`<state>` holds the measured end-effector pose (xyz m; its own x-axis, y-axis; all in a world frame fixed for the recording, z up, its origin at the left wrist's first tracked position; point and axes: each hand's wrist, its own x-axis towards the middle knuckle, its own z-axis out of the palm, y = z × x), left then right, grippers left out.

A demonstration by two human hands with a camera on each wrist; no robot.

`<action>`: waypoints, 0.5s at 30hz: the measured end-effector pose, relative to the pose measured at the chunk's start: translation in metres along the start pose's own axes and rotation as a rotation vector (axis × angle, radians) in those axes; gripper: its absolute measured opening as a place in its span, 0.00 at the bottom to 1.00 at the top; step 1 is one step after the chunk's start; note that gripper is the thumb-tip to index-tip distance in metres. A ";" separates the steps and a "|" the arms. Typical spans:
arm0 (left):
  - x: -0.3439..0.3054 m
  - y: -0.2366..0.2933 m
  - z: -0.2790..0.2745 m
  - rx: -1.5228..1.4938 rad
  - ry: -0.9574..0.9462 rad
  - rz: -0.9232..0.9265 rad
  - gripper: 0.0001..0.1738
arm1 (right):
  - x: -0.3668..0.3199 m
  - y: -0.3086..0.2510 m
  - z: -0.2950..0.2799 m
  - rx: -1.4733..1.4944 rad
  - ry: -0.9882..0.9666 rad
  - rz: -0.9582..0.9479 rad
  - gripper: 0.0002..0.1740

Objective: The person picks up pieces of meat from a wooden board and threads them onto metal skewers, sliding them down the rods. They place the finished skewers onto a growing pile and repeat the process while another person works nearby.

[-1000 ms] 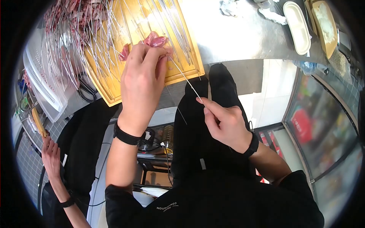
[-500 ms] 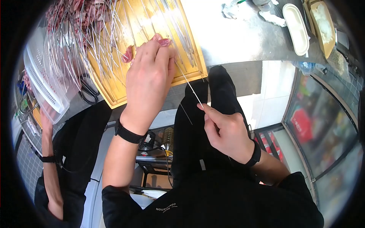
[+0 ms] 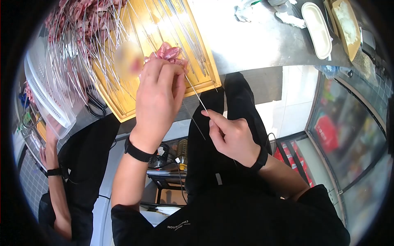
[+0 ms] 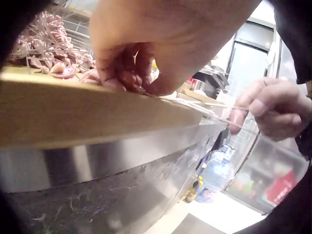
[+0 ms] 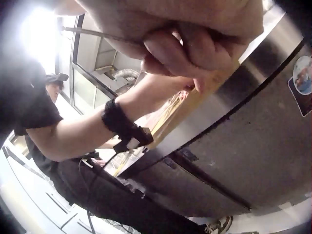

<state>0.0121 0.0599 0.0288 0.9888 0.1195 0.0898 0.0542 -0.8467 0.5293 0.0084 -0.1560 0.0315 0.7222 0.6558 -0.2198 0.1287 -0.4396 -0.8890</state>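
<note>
My left hand (image 3: 158,98) is over the near edge of a yellow wooden tray (image 3: 119,108), its curled fingers pinching raw meat (image 3: 168,53). Pink pieces bunch up just past the fingertips. From under these fingers a thin metal skewer (image 3: 197,95) slants down towards me, past the tray's edge. My right hand (image 3: 234,133) pinches its near end between thumb and forefinger, over my lap. In the left wrist view the left fingers (image 4: 126,73) press together at the tray's level, and the right hand (image 4: 275,107) shows beyond.
Many skewers (image 3: 191,37) lie on the tray, with a heap of meat (image 3: 88,20) at its far left. Black-handled scissors (image 3: 96,104) and a white plastic basket (image 3: 49,98) lie left. Another person's arm (image 3: 57,192) reaches under the basket. A white container (image 3: 317,30) stands far right.
More meat shows beyond my left fingers, which have drawn slightly nearer to me. My right hand has shifted a little left. The other person's hand has moved up behind the basket.
</note>
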 end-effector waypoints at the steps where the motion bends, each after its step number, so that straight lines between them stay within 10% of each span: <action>1: 0.002 0.002 -0.003 -0.048 -0.001 -0.024 0.09 | -0.002 0.002 -0.001 0.005 -0.011 -0.007 0.16; 15: 0.018 0.000 -0.008 0.015 -0.077 -0.128 0.08 | -0.015 0.007 0.000 0.036 0.002 0.024 0.12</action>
<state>0.0289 0.0662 0.0369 0.9813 0.1874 -0.0430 0.1821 -0.8346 0.5199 -0.0011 -0.1689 0.0285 0.7261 0.6441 -0.2406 0.0866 -0.4329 -0.8973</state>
